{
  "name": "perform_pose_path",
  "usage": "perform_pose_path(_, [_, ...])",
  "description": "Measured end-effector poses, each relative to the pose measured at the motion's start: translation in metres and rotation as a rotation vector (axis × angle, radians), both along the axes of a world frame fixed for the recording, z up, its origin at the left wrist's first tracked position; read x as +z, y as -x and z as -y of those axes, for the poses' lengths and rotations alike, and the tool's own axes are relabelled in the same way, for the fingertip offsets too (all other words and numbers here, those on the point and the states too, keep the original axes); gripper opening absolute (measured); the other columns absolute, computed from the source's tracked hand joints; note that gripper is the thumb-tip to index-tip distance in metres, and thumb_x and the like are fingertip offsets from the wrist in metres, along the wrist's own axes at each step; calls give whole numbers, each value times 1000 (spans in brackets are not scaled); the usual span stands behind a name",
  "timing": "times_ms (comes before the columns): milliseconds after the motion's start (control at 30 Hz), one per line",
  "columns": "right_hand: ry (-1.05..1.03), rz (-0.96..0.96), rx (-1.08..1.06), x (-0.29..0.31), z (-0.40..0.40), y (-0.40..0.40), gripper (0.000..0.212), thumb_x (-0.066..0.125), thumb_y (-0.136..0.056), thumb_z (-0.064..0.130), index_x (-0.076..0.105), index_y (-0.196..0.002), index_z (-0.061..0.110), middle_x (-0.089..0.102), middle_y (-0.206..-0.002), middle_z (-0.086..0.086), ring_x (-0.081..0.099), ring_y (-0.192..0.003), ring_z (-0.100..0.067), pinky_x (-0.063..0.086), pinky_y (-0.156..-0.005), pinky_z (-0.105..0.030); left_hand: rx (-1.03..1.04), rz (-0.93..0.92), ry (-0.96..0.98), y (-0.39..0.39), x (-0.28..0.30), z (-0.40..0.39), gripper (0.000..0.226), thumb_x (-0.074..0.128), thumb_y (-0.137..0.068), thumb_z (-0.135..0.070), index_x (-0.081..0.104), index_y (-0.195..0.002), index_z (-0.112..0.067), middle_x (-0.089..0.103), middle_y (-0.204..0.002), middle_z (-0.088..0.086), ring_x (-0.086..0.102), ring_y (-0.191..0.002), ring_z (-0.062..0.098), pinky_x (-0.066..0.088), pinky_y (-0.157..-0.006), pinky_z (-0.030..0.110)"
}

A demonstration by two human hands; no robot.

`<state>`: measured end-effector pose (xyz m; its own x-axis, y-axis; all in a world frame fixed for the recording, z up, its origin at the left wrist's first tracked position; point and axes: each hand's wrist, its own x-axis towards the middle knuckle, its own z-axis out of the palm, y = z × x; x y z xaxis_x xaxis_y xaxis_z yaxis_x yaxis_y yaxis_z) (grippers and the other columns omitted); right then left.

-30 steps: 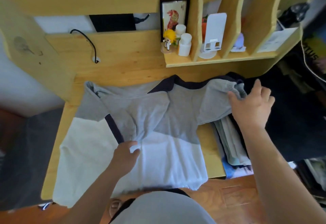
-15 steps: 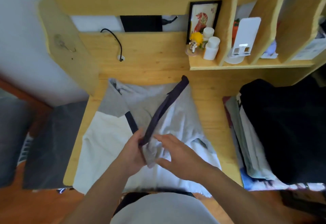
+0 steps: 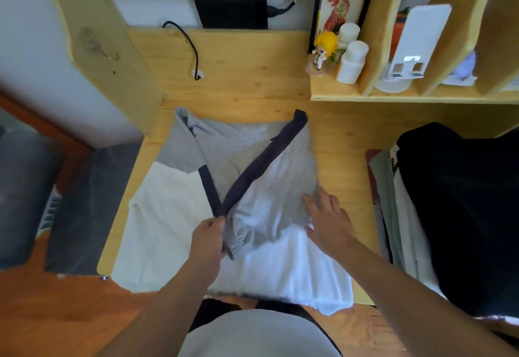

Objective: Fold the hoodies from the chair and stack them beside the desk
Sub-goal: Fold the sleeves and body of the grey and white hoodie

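**Sleeves folded in, body fold still to come**

On the wooden desk (image 3: 252, 76), a grey-and-white hoodie (image 3: 174, 216) with dark navy bands lies spread flat, its hem hanging over the near edge. Starting at the left, one sleeve lies across the chest, its navy band running down toward the middle. The left hand (image 3: 207, 241) pinches the ribbed cuff (image 3: 234, 240) of the other sleeve, fingers curled round the fabric where the two bands meet. Further right, the right hand (image 3: 327, 216) lies flat with straight fingers on the folded-in side of the garment, pressing it down and gripping nothing.

Judging by this, the sleeve stage looks about finished; the body has yet to be folded up, and the hoodie has yet to go onto a stack. At the far right, beside the desk, folded garments (image 3: 398, 216) lie under a black one (image 3: 463, 202), probably the stack so far.

The chair named in the task cannot be picked out with certainty. How many hoodies remain is not visible. The stack's right side is cut off by the frame, and the hood is hard to make out among the grey folds at the top.
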<state>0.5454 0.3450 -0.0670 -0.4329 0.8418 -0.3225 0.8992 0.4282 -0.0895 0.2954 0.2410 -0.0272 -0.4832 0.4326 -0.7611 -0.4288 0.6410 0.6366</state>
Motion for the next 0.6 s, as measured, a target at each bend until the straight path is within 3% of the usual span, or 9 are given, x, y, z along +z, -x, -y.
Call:
perform_pose_path(67, [-111,2,81,-5,-10,3,53,77,-72,33,54,-117,16,49,-118,-12,52,-103,-31,53,-72,-42,36,53,-39,3,-2,-1,20,53,-104,-20,65,-113,-7,71,-112,19,69,-103,37,57,-91,51])
perform_pose_path(133, [-241,-53,45,-1,-19,-5,39,78,-66,28,58,-94,11,56,-94,-12,55,-85,-33,47,-65,-42,55,69,-56,2,1,-4,21,54,-104,-17,64,-118,-5,72,-114,19,70,-106,37,58,-91,52])
perform_pose_path(200, [-378,-202,-123,6,-21,-23,19,52,-69,22,56,-80,8,56,-77,-14,55,-72,-34,42,-60,-40,37,83,-68,-8,6,-8,18,57,-102,-12,63,-119,-7,72,-114,16,71,-106,32,60,-88,46])
perform_pose_path(267, [-381,-188,-223,7,-17,-43,20,42,-64,20,54,-76,9,54,-71,-14,56,-68,-34,43,-59,-39,-51,102,-68,-24,10,-14,17,58,-100,-6,61,-117,-8,70,-114,14,70,-103,28,60,-80,41])
perform_pose_path(300, [-305,-122,-223,9,-14,-50,19,52,-64,22,55,-79,11,55,-73,-12,58,-71,-34,46,-62,-40,-125,85,-49,-32,10,-17,18,57,-100,-3,60,-117,-6,68,-112,13,69,-98,26,60,-75,37])
perform_pose_path(367, [-75,73,-215,9,-12,-55,40,78,-64,28,58,-96,13,57,-94,-12,58,-91,-34,49,-78,-42,-270,13,9,-47,8,-21,21,57,-98,4,57,-118,-4,60,-107,12,63,-88,20,58,-68,28])
perform_pose_path(433, [-10,113,-256,14,-17,-48,41,78,-70,17,59,-106,11,53,-108,-16,52,-103,-36,49,-85,-44,-345,-107,54,-51,1,-22,25,55,-97,7,56,-116,-9,56,-97,10,56,-75,14,51,-58,15])
perform_pose_path(533, [-186,-7,-124,26,-54,-22,38,62,-70,-3,62,-107,7,53,-106,-15,49,-96,-34,50,-84,-43,-394,-208,98,-45,-12,-13,28,54,-96,2,62,-113,-18,61,-84,8,56,-70,21,53,-67,33])
perform_pose_path(600, [-143,-146,-14,26,-96,0,54,54,-79,-4,57,-131,10,51,-131,-15,45,-114,-36,46,-99,-44,-477,-257,130,-41,-18,-7,16,57,-91,-4,67,-98,-14,62,-75,7,56,-68,25,51,-70,43])
